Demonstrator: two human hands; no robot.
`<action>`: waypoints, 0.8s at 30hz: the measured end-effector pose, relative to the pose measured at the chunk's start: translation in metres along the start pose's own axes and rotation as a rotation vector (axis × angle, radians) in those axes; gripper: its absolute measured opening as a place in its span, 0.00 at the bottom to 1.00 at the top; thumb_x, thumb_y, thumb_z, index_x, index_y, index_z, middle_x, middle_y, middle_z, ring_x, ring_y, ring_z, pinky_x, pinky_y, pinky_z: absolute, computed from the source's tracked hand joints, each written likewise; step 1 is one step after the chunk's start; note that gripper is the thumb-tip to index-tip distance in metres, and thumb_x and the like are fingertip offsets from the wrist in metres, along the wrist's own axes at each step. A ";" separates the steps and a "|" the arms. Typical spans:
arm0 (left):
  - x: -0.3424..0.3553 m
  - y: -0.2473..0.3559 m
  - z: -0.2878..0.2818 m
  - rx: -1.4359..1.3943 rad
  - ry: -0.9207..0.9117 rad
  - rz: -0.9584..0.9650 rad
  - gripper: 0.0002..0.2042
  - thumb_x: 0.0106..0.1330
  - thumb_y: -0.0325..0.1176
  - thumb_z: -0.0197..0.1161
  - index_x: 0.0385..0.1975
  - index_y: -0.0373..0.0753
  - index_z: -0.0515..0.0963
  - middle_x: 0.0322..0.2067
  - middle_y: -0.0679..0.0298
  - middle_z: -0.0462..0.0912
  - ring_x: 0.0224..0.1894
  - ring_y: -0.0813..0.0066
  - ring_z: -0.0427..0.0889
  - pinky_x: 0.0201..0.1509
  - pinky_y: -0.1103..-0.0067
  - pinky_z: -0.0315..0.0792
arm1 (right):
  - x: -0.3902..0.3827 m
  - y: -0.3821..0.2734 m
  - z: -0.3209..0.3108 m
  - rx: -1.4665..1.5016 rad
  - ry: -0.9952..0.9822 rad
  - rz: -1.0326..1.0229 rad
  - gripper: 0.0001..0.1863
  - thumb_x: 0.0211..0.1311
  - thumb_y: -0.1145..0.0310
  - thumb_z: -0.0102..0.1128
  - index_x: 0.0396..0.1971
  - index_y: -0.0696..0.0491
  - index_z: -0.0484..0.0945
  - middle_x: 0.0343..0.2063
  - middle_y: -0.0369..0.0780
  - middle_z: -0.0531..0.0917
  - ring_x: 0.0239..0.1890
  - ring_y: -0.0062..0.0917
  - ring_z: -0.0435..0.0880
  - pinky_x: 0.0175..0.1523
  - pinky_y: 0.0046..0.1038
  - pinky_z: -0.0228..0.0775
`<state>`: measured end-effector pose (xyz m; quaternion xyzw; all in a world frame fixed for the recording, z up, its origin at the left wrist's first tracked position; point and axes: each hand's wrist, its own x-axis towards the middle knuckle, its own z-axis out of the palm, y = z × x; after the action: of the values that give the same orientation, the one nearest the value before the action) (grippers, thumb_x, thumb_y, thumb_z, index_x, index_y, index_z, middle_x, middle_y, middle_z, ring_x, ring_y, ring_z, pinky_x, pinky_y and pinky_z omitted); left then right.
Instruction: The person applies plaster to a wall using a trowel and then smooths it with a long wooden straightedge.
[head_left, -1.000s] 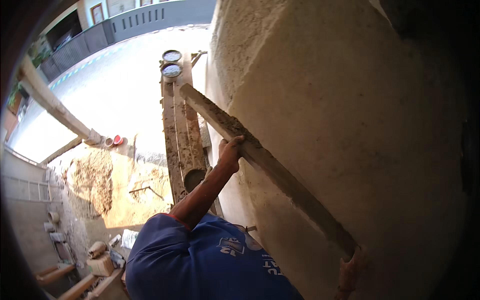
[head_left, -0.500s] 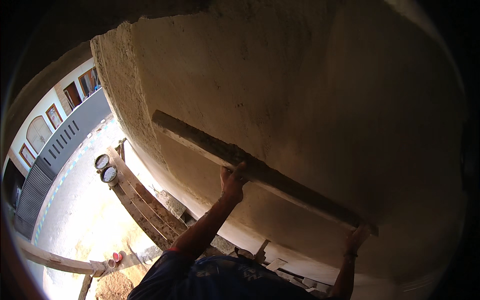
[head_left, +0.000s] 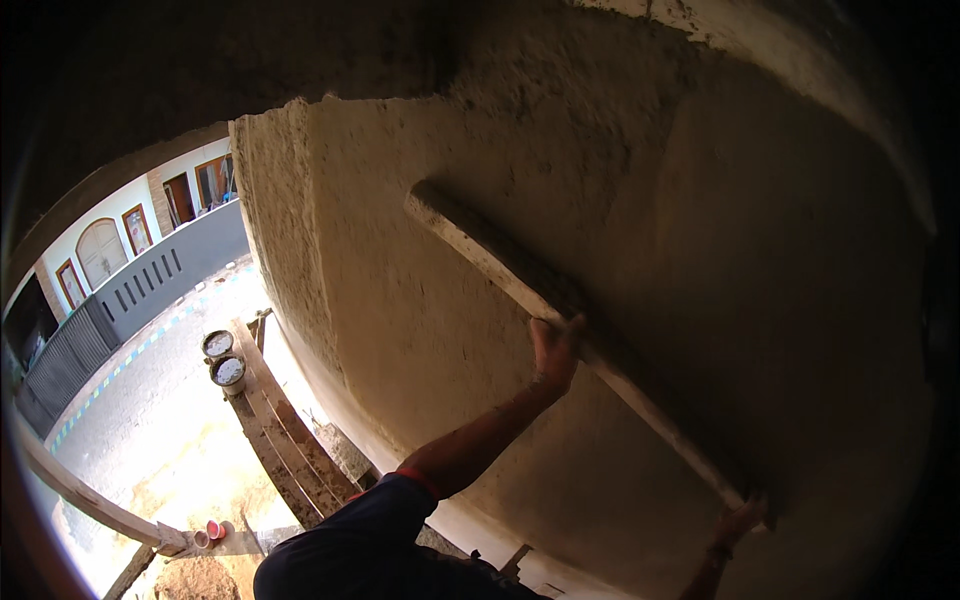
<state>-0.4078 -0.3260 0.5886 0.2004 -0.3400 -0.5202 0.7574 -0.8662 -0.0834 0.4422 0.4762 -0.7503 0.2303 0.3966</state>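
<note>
A long straightedge board (head_left: 480, 254) lies slantwise against the plastered wall (head_left: 410, 340), its upper end to the left and its lower end to the right. My left hand (head_left: 556, 355) grips it near the middle, fingers wrapped over its edge. Close to the low end, my right hand (head_left: 738, 524) is closed round the board; shadow dims its fingers. The wall's surface is mostly smooth, with rougher plaster high up and along the left edge.
Wooden scaffold planks (head_left: 285, 445) run below on the left, with two buckets (head_left: 228, 372) of pale material at their far end. A pole (head_left: 90, 500) crosses the lower left. Small reddish containers (head_left: 215, 530) sit near a sand heap (head_left: 195, 578). A grey boundary wall (head_left: 180, 265) stands beyond.
The board has shifted up and right at its upper end and now slants more steeply. My left hand has moved up and right with it; my right hand is slightly lower. The view has also shifted.
</note>
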 end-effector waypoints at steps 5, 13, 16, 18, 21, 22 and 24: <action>0.030 0.029 0.038 0.226 -0.031 0.179 0.27 0.59 0.42 0.62 0.44 0.28 0.57 0.42 0.50 0.69 0.47 0.63 0.71 0.50 0.70 0.68 | 0.011 0.018 0.019 -0.043 -0.096 0.035 0.37 0.50 0.74 0.58 0.62 0.56 0.55 0.62 0.52 0.56 0.65 0.48 0.53 0.66 0.50 0.44; 0.050 0.064 0.075 0.424 0.095 0.286 0.27 0.57 0.44 0.63 0.40 0.28 0.57 0.40 0.43 0.70 0.45 0.56 0.71 0.51 0.66 0.64 | 0.030 0.038 0.042 -0.072 0.195 -0.079 0.36 0.59 0.56 0.49 0.63 0.58 0.52 0.63 0.51 0.55 0.66 0.46 0.52 0.68 0.46 0.44; 0.048 0.067 0.076 0.377 0.065 0.232 0.27 0.57 0.43 0.63 0.41 0.28 0.57 0.40 0.44 0.70 0.45 0.57 0.72 0.50 0.66 0.65 | 0.039 0.023 0.016 -0.096 0.197 -0.067 0.37 0.61 0.52 0.47 0.64 0.59 0.50 0.63 0.50 0.56 0.66 0.43 0.53 0.68 0.43 0.44; 0.045 0.075 0.085 0.351 0.064 0.229 0.26 0.59 0.43 0.62 0.40 0.28 0.57 0.40 0.45 0.70 0.44 0.56 0.72 0.50 0.65 0.65 | 0.050 0.109 0.048 -0.222 0.316 -0.140 0.37 0.61 0.53 0.49 0.64 0.59 0.51 0.63 0.50 0.56 0.66 0.43 0.52 0.68 0.44 0.43; 0.036 0.079 0.094 0.445 0.052 0.185 0.25 0.60 0.43 0.60 0.41 0.28 0.57 0.40 0.45 0.70 0.44 0.56 0.72 0.50 0.65 0.65 | 0.043 0.090 0.050 -0.165 0.316 -0.119 0.37 0.63 0.50 0.46 0.63 0.59 0.52 0.62 0.49 0.58 0.65 0.42 0.53 0.67 0.43 0.45; 0.035 0.080 0.089 0.488 0.045 0.137 0.25 0.61 0.43 0.59 0.42 0.27 0.57 0.40 0.45 0.70 0.44 0.55 0.72 0.50 0.65 0.65 | 0.041 0.063 0.038 -0.037 0.241 -0.056 0.37 0.64 0.46 0.41 0.63 0.61 0.53 0.61 0.49 0.60 0.64 0.40 0.56 0.67 0.42 0.47; 0.034 0.083 0.101 0.415 0.000 0.129 0.25 0.62 0.43 0.59 0.42 0.27 0.56 0.40 0.44 0.70 0.45 0.55 0.72 0.50 0.64 0.65 | 0.051 0.081 0.027 -0.162 0.259 -0.076 0.37 0.65 0.46 0.40 0.62 0.61 0.55 0.61 0.49 0.60 0.64 0.40 0.56 0.66 0.42 0.47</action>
<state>-0.4190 -0.3205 0.7235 0.3298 -0.4520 -0.3892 0.7317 -0.9606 -0.0938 0.4706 0.4371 -0.6903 0.2132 0.5357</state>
